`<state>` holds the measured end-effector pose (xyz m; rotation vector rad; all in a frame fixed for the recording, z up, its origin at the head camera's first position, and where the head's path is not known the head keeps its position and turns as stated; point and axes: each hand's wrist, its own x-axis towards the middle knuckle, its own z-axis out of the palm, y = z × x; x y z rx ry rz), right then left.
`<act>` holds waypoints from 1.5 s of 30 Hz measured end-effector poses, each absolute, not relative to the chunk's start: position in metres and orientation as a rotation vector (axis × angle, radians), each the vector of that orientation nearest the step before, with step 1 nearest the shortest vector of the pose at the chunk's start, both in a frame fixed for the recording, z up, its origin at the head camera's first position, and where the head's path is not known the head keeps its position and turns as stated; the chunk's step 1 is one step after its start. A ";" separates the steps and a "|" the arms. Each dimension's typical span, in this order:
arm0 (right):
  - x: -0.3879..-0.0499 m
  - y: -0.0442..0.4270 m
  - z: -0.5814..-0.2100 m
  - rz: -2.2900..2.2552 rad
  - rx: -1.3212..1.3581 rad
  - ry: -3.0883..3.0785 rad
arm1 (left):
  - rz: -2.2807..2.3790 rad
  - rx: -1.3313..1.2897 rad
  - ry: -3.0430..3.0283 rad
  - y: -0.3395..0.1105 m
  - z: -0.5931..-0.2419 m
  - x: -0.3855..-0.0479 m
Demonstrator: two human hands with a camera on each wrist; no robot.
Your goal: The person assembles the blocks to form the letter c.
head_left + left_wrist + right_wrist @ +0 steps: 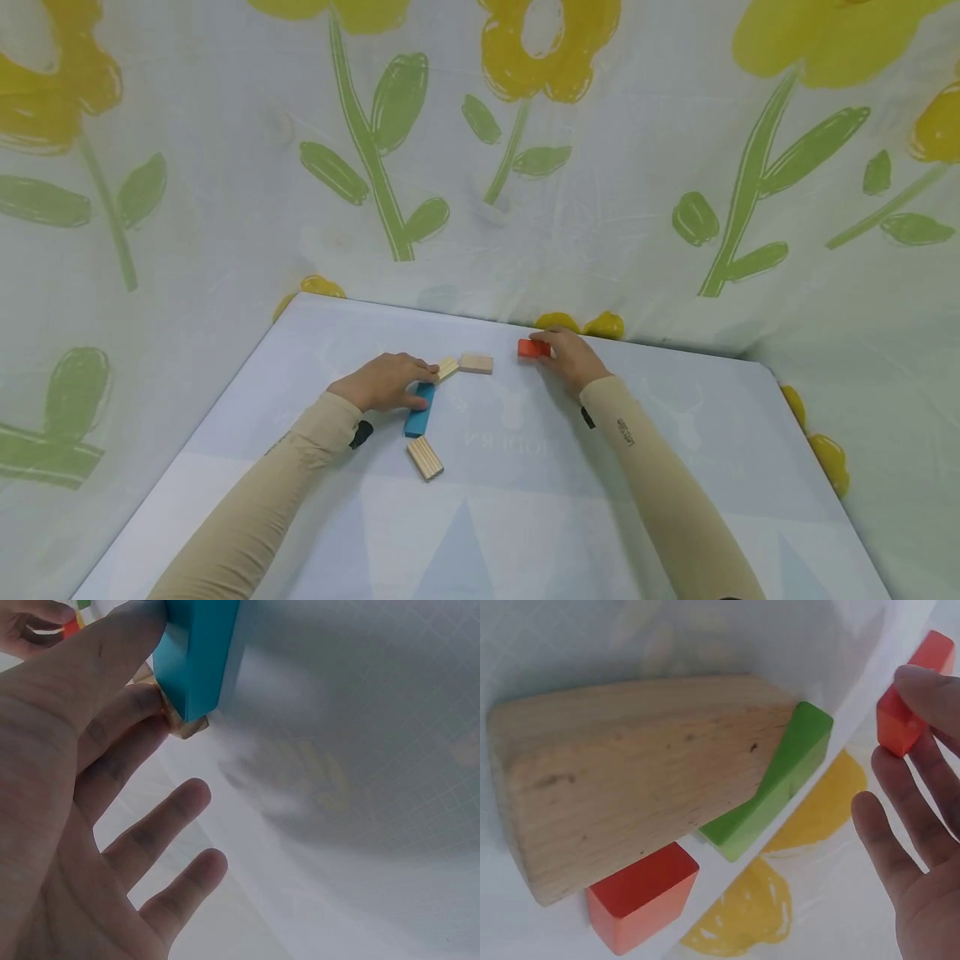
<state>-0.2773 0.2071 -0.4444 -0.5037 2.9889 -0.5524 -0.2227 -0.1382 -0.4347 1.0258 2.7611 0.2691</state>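
Observation:
My left hand [390,382] reaches over a blue block [420,412] lying on the table. In the left wrist view the thumb touches this block, two fingers touch a wooden block [187,726] at its end, and the other two fingers stretch out free. At the table's far side, my right hand [572,360] pinches a red block [528,349] between thumb and fingers. Close to the right wrist camera lie a large-looking wooden block [630,780], a green block [780,787] and another red block [645,900]; in the head view I cannot make these out.
Beyond the left fingers lies a pale wooden block [476,363]. A grooved wooden block [425,458] sits nearer me, just past the blue one's near end. The pale table [525,517] meets a flower-printed cloth [600,208] at its far edge.

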 end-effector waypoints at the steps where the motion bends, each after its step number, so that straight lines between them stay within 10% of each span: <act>1: -0.276 0.207 -0.444 -0.562 -0.512 2.995 | 0.265 1.027 2.762 -0.138 -0.435 -0.222; 45: -0.185 0.188 -0.392 -1.024 -1.311 3.190 | 0.272 1.001 2.748 -0.137 -0.432 -0.221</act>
